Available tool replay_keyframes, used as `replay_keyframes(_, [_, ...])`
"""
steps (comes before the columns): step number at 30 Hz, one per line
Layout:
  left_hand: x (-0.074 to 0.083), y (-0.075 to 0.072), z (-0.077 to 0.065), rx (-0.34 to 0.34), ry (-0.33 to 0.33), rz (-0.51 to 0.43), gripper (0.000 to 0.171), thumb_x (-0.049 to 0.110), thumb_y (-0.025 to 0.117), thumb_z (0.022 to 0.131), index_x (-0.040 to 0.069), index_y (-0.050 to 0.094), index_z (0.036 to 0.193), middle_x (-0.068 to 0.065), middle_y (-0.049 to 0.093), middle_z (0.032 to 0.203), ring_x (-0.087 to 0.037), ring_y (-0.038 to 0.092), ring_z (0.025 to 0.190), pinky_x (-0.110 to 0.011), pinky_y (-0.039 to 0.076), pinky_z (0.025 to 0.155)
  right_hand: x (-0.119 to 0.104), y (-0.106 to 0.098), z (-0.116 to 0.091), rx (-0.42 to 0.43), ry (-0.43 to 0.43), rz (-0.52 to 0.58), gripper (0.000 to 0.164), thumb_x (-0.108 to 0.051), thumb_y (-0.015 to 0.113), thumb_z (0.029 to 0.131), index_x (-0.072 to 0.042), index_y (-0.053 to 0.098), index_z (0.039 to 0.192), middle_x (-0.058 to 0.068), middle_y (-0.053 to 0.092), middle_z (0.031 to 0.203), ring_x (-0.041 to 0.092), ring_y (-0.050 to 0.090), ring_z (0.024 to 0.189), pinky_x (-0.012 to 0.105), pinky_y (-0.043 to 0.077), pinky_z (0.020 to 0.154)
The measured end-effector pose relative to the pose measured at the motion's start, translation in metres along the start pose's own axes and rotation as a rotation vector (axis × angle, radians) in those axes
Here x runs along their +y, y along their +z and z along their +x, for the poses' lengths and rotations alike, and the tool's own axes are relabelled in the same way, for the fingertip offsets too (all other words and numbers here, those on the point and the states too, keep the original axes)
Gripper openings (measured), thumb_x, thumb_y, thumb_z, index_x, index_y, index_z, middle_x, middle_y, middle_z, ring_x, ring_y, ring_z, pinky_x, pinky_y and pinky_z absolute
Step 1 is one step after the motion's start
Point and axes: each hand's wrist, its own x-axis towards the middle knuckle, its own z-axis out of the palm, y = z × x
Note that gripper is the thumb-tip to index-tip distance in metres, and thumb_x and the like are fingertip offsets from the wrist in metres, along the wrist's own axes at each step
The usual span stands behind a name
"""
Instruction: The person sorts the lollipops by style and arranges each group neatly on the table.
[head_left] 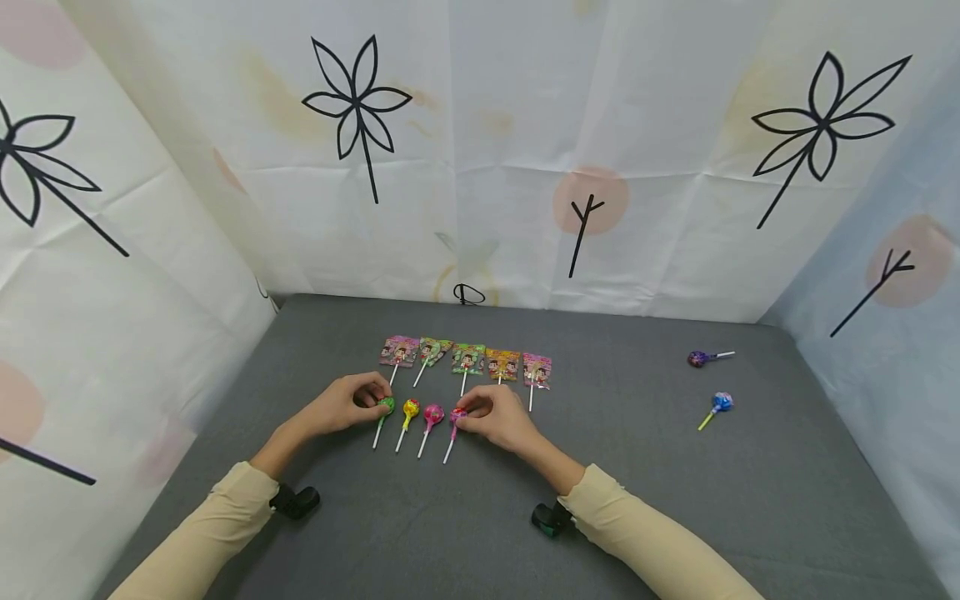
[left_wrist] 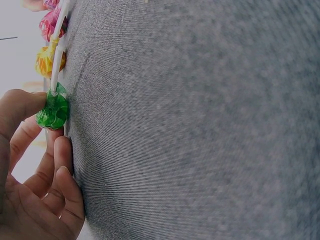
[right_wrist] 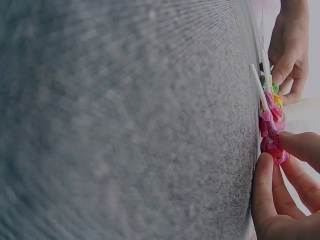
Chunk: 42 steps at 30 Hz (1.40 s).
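Observation:
My left hand (head_left: pixel 347 407) pinches the green-wrapped head of a lollipop (left_wrist: pixel 52 111) between thumb and fingers, its white stick lying toward me. Thumb and fingers of my right hand (head_left: pixel 504 419) hold the head of a pink-and-red lollipop (right_wrist: pixel 274 150) at the right end of the same row. Between the two hands lie a yellow lollipop (head_left: pixel 410 408) and a pink lollipop (head_left: pixel 432 414), side by side with sticks pointing nearer me. In the right wrist view the lollipops partly overlap one another.
Behind the row, several flat-packed lollipops (head_left: pixel 468 358) lie side by side in colourful wrappers. Far to the right on the grey table (head_left: pixel 622 467) are a purple lollipop (head_left: pixel 697 358) and a blue lollipop (head_left: pixel 722 402). A patterned white cloth (head_left: pixel 495 100) hangs behind the table.

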Motion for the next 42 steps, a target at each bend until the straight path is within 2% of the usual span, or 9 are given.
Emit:
replay_keyframes(4, [0.001, 0.000, 0.000, 0.002, 0.003, -0.001, 0.018, 0.016, 0.076, 0.094, 0.011, 0.067, 0.108, 0.002, 0.063, 0.096, -0.015, 0.061, 0.085, -0.033, 0.050, 0.077, -0.001, 0.000, 0.000, -0.003, 0.012, 0.003, 0.015, 0.001, 0.080, 0.086, 0.003, 0.074, 0.100, 0.010, 0.073, 0.092, 0.018, 0.069, 0.076, 0.025, 0.049, 0.060])
replay_keyframes(15, [0.001, 0.000, -0.001, 0.000, 0.007, -0.005, 0.018, 0.016, 0.076, 0.094, 0.011, 0.067, 0.108, 0.002, 0.062, 0.096, -0.015, 0.061, 0.085, -0.032, 0.050, 0.077, -0.001, -0.001, -0.002, -0.023, -0.008, 0.051, 0.021, 0.004, 0.081, 0.084, 0.007, 0.072, 0.103, 0.020, 0.072, 0.096, 0.034, 0.070, 0.085, 0.024, 0.051, 0.064])
replay_keyframes(24, [0.001, -0.001, 0.000, 0.000, -0.001, 0.002, 0.018, 0.016, 0.076, 0.094, 0.011, 0.067, 0.108, 0.001, 0.062, 0.097, -0.015, 0.061, 0.086, -0.033, 0.050, 0.078, -0.001, -0.002, -0.003, -0.035, 0.012, 0.010, 0.021, -0.001, 0.081, 0.086, 0.004, 0.073, 0.106, 0.015, 0.072, 0.098, 0.026, 0.070, 0.085, 0.026, 0.053, 0.068])
replay_keyframes(31, [0.000, 0.000, 0.001, -0.001, 0.002, -0.004, 0.018, 0.015, 0.076, 0.094, 0.010, 0.067, 0.108, 0.001, 0.062, 0.097, -0.016, 0.061, 0.085, -0.032, 0.050, 0.077, -0.005, 0.001, -0.002, -0.004, 0.011, -0.029, 0.023, -0.006, 0.082, 0.087, 0.002, 0.074, 0.106, 0.010, 0.071, 0.097, 0.023, 0.070, 0.082, 0.027, 0.054, 0.067])
replay_keyframes(37, [0.002, -0.001, 0.001, 0.000, 0.004, -0.004, 0.017, 0.016, 0.076, 0.094, 0.011, 0.067, 0.108, 0.001, 0.062, 0.097, -0.015, 0.061, 0.085, -0.032, 0.050, 0.077, -0.006, 0.007, 0.001, 0.005, 0.016, -0.096, 0.029, -0.010, 0.082, 0.088, 0.002, 0.074, 0.113, 0.007, 0.073, 0.100, 0.016, 0.070, 0.082, 0.027, 0.054, 0.069])
replay_keyframes(42, [0.003, 0.000, 0.000, 0.004, 0.001, 0.001, 0.017, 0.015, 0.076, 0.094, 0.011, 0.067, 0.107, 0.001, 0.062, 0.097, -0.015, 0.061, 0.085, -0.033, 0.051, 0.078, -0.006, 0.011, 0.004, -0.004, 0.005, -0.153, 0.023, -0.011, 0.080, 0.090, -0.001, 0.076, 0.110, 0.004, 0.073, 0.097, 0.009, 0.067, 0.077, 0.026, 0.053, 0.068])
